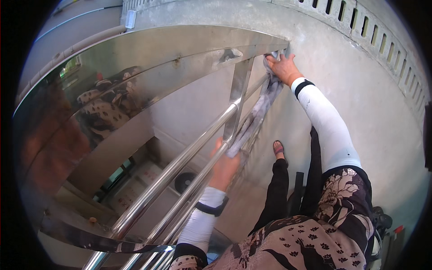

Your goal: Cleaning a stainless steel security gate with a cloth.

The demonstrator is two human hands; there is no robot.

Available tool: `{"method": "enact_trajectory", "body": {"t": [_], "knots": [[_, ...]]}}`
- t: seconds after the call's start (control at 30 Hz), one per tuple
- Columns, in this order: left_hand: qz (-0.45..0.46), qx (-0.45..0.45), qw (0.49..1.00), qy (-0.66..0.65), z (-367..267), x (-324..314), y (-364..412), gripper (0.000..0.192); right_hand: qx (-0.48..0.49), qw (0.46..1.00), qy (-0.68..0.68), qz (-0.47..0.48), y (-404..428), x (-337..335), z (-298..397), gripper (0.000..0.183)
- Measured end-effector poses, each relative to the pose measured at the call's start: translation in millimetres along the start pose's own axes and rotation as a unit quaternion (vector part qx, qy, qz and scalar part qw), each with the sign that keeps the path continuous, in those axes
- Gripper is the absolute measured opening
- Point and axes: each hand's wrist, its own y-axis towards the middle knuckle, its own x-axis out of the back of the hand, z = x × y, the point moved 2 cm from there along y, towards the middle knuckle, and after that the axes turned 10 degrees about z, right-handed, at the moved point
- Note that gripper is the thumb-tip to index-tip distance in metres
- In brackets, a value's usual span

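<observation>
A long grey cloth [261, 106] stretches along the inside of a stainless steel railing, between my two hands. My left hand [226, 170] grips its lower end beside the horizontal tubes [202, 168], some fingers hidden behind a tube and blurred. At the far end, where the railing meets the wall, my right hand [286, 70] has the cloth's upper end, thumb raised. Its other fingertips are hidden by the cloth and railing. A flat steel upright [239, 87] stands left of the cloth, under the wide polished handrail [202, 37], which reflects patterned clothing.
A grey concrete wall [341, 74] with a slotted top band [374, 32] rises ahead and right. Beyond the railing is a drop to a lower level with a round dark fan grille [185, 182]. My sandalled foot [278, 148] is on the floor. Dark items [381, 217] stand at lower right.
</observation>
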Motion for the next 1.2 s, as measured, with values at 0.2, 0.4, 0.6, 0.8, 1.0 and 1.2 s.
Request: {"method": "enact_trajectory", "body": {"t": [0.2,0.4,0.6,0.8,1.0,1.2], "knots": [[-0.019,-0.029,0.999,-0.011,7.9,-2.4,-0.1,0.03,-0.039,0.965,0.249,-0.071,-18.8,-15.7,25.8,0.043],[-0.023,-0.03,0.999,-0.008,18.3,-3.6,-2.5,0.03,-0.053,0.905,0.373,-0.197,-35.5,-43.1,41.5,0.04],[-0.035,-0.053,0.998,-0.017,26.0,-6.0,-1.4,0.031,-0.027,0.902,0.423,-0.089,-74.8,-73.8,86.3,0.027],[-0.046,-0.068,0.996,-0.027,22.9,-8.4,-1.4,0.033,-0.025,0.971,0.191,-0.14,-58.2,-32.9,82.5,0.028],[-0.051,-0.066,0.996,-0.009,10.5,-3.2,-0.5,0.034,0.002,0.984,0.178,-0.016,-59.7,-57.2,104.0,0.038],[-0.041,-0.072,0.996,-0.028,14.8,-0.4,-3.8,0.033,0.031,0.997,-0.018,-0.065,-51.0,-34.5,75.7,0.036]]}}
